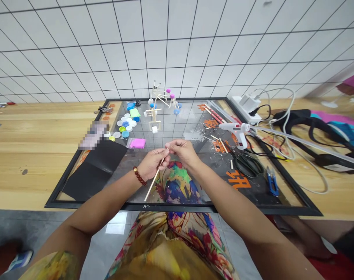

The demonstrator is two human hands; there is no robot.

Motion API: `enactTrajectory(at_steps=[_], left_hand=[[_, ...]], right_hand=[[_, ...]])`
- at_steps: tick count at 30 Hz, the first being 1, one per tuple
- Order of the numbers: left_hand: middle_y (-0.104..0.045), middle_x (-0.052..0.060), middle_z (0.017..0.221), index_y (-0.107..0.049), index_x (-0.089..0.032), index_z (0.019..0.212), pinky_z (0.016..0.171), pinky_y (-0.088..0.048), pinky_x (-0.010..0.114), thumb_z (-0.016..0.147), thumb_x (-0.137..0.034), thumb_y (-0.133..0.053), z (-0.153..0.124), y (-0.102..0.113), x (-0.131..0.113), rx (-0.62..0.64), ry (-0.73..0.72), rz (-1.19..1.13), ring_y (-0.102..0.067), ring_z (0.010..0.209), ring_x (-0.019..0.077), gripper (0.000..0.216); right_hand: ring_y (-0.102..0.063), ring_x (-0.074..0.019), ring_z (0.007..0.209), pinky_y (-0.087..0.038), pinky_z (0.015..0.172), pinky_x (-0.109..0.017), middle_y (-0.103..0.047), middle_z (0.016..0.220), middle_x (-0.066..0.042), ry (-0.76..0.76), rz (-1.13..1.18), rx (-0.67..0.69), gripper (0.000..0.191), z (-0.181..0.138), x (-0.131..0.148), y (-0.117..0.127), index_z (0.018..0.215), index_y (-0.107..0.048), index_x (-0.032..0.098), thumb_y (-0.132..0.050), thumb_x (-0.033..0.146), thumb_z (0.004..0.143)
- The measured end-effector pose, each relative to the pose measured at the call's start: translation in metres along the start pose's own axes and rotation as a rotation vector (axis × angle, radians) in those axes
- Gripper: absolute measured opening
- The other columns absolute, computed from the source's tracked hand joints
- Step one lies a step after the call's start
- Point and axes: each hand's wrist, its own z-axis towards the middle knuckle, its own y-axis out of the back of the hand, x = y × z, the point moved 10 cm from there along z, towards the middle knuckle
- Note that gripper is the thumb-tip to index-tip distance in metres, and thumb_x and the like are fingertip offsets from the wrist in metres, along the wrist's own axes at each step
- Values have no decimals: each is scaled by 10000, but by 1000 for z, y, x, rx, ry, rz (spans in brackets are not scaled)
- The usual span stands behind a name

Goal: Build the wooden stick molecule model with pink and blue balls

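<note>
A thin wooden stick [152, 187] slants up from near the front of the framed glass board into my hands. My left hand [153, 164], with a beaded bracelet at the wrist, is closed round its upper part. At the stick's top end, the thumb and fingers of my right hand [183, 152] are pinched together, touching the left fingertips. Fingers cover the tip, so its detail is hidden. Beyond the hands stand a small stick frame with white caps [154, 121] and a stick model with pink and blue pieces [168, 98]. A pink clay packet [136, 143] lies left of my hands.
Coloured bottle caps [126, 126] and folded black paper [98, 167] lie to the left. On the right are a white glue gun [236, 132], black scissors [248, 163], blue-handled snips [272, 182] and a power strip [246, 107] with cables. A tiled wall [177, 46] rises behind.
</note>
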Motion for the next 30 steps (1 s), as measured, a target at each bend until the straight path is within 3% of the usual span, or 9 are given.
enactTrajectory(at_steps=[4,12,21,30], left_hand=[[-523,-11,631,-643,-90,862,364,-238,133,737,-297,-773,-1,-1,3,28,83,-12,-434,456,36,274],[-552,-13,579,-662,-83,810,372,-261,120,668,-295,-833,1,3,-2,-13,-17,-30,-440,439,25,307],[-575,-7,587,-669,-83,815,386,-302,121,705,-241,-809,2,7,-1,-60,4,-42,-482,457,29,238],[-625,24,680,-662,-82,855,461,-419,148,794,-234,-736,0,3,3,-54,69,12,-570,537,60,180]], right_hand=[[-505,-93,511,-388,538,-248,-596,506,18,2,-29,-17,344,1,0,1,570,-689,168,-876,435,460],[-435,-58,465,-319,481,-225,-546,502,42,15,-12,48,351,-3,1,-7,601,-670,159,-841,461,552],[-425,-51,457,-277,442,-211,-558,526,41,-79,11,98,388,-1,-7,-7,671,-687,152,-836,485,539],[-517,-104,547,-412,567,-257,-603,550,9,55,-145,2,382,1,8,4,544,-631,178,-847,492,521]])
